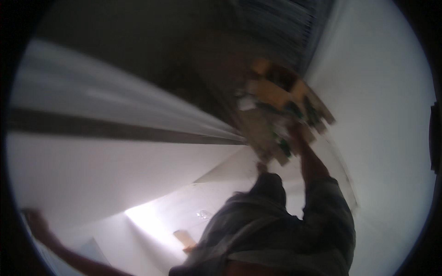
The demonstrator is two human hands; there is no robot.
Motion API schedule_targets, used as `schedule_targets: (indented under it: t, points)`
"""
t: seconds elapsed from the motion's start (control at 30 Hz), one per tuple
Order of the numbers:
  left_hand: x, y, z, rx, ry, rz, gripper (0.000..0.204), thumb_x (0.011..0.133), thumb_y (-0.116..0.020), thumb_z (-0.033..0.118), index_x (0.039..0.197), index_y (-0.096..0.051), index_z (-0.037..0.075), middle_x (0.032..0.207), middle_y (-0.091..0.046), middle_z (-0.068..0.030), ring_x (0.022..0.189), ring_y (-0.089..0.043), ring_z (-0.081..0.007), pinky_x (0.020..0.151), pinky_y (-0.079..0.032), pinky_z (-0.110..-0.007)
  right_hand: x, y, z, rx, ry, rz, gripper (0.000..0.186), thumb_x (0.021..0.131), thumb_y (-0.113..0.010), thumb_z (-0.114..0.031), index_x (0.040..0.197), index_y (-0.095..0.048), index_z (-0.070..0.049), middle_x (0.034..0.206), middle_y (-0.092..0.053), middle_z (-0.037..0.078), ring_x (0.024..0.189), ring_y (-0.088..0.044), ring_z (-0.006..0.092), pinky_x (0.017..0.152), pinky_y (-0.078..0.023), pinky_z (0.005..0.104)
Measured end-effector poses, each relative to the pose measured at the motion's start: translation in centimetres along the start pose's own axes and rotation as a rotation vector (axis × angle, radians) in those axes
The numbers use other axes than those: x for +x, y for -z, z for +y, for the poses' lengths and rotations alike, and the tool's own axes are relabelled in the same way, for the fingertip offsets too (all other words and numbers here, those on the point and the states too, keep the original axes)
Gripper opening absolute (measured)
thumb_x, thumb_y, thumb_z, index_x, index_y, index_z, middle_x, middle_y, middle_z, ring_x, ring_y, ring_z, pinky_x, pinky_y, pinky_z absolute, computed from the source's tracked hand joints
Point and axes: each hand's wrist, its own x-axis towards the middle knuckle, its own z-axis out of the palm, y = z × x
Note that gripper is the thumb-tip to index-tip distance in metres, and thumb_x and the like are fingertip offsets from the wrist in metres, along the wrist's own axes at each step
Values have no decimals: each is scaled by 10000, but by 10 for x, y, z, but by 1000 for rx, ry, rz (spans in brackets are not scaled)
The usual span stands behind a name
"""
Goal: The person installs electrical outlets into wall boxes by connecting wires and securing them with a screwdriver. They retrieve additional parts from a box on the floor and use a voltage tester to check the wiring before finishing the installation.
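Note:
My left hand [37,221] is at the far lower left, arm stretched out, beside the end of a pale surface. Its fingers are dark and smeared, so their grip does not show. My right hand does not appear. Both my legs, in dark grey shorts [271,221], fill the lower middle. My right bare shin [314,161] reaches up toward a slatted wooden platform [258,133], and the foot there is blurred. Loose items lie on the platform, among them a dark green thing [284,148] and a whitish piece [247,102]. Blur hides their kinds.
An open cardboard box [271,92] sits on the platform's far part. Beyond it stands a dark ribbed panel [281,23]. A long pale ledge [115,99] with a dark band crosses the left. White walls [382,115] rise at right. A tan block [185,239] lies near a bright patch [152,225].

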Motion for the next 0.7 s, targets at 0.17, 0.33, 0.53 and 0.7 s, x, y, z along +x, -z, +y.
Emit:
schedule_targets:
  t: [0.17,0.33,0.53,0.7]
  points:
    - [-34,-1,-10,-23,8,85,379,1018,-590,230,1346,-592,41,743,-607,-26,591,-537,-86,498,-416,-271,-37,39,33,355,67,12,464,927,-633,-239,1336,-584,-24,1120,-632,152,960,-555,249,830,-476,401]
    - [-51,-36,85,-193,18,77,444,1019,-601,226,1428,-569,56,669,-584,2,564,-536,-66,490,-410,-247,-118,79,60,360,151,116,445,922,-642,-215,1307,-587,0,929,-635,111,765,-527,189,665,-482,360]
    - [-57,-34,80,-334,-20,-58,463,1044,-547,201,1476,-505,38,619,-538,12,511,-458,-46,476,-359,-235,-219,79,18,440,-34,-13,512,963,-593,-260,1405,-461,-40,1096,-567,141,824,-532,216,720,-492,376]
    - [-90,-36,91,-361,22,-149,509,1035,-549,208,1499,-461,17,642,-568,-10,515,-482,-66,482,-388,-264,-288,39,20,533,-160,-170,574,997,-552,-297,1487,-356,-73,1235,-509,166,873,-536,239,766,-501,390]
